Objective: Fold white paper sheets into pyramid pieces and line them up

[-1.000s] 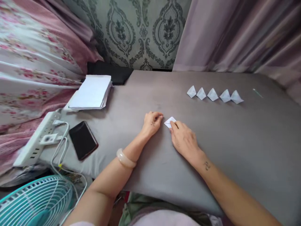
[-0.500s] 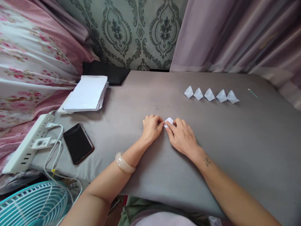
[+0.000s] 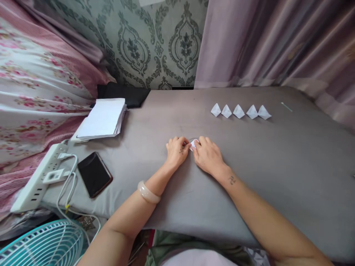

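While the left hand (image 3: 176,151) pinched the left corner of a small folded paper (image 3: 193,143) between thumb and fingertip, the right hand (image 3: 208,155) grasped its right side, partly covering it. The piece lay between the two hands, low on the grey cloth surface (image 3: 194,207). Five white folded shapes (image 3: 239,111) stood in a row beyond the right hand, the rightmost two touching. A paper stack (image 3: 103,119) and a dark phone (image 3: 94,174) were noted to the left, well apart from the hands.
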{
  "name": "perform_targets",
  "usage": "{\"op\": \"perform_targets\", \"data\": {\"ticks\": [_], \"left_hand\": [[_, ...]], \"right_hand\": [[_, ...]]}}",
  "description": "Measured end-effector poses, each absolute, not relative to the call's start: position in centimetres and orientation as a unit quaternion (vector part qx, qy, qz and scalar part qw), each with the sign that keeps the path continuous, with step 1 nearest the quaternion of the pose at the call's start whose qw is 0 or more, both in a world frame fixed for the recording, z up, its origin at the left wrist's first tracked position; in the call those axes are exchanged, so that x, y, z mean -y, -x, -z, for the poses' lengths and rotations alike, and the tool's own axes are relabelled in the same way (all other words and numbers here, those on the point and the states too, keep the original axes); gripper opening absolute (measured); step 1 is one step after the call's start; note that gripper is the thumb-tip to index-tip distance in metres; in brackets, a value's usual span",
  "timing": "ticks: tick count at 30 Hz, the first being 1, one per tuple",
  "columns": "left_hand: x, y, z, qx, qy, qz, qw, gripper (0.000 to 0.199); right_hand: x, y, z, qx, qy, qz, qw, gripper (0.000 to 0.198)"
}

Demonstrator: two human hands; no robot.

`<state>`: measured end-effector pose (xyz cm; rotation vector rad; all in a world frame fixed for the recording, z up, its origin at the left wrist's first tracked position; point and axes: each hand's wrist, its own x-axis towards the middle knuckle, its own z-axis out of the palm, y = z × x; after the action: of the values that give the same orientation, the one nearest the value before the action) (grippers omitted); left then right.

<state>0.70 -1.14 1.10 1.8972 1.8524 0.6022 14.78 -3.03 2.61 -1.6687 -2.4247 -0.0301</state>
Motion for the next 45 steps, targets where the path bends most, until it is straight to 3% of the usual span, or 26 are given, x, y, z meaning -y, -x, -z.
{"op": "perform_targets", "data": {"ticks": [6,9,11,16,21,24,29,40,45], "left_hand": [[1.1,-0.4,-1.9,-0.653,-0.681,-0.215,0.254,0.013],[1.2,-0.1,-1.9,-0.64,-0.68,-0.229,0.275,0.009],[1.1,0.1,-1.7,-0.617,-0.68,-0.259,0.3,0.01],[0.8,0.0,-1.1,-0.505,-0.605,-0.4,0.468,0.017],[0.8,-0.3,-1.9,-0.443,-0.448,-0.511,0.585,0.03],[0.9,-0.3,-2.3,-0.428,-0.397,-0.512,0.63,0.037],[1.1,-0.2,-2.7,-0.427,-0.394,-0.501,0.641,0.028],[1.3,0.0,-3.2,-0.45,-0.395,-0.528,0.602,0.023],[0.9,0.0,-2.9,-0.445,-0.321,-0.517,0.657,0.025]], "right_hand": [[1.4,-17.5,-0.7,0.747,0.596,-0.165,0.243,0.022],[1.0,-17.7,-0.2,0.733,0.589,-0.206,0.27,0.033],[1.0,-17.9,-0.3,0.734,0.578,-0.233,0.271,0.031],[0.9,-18.4,-1.2,0.68,0.558,-0.346,0.326,0.026],[1.2,-18.4,-2.9,0.545,0.504,-0.53,0.41,0.036],[1.4,-18.2,-3.7,0.512,0.493,-0.551,0.437,0.038],[1.6,-18.1,-4.0,0.505,0.48,-0.558,0.452,0.036],[1.8,-18.4,-4.6,0.549,0.495,-0.553,0.384,0.034],[1.9,-18.2,-4.3,0.562,0.482,-0.56,0.372,0.035]]}}
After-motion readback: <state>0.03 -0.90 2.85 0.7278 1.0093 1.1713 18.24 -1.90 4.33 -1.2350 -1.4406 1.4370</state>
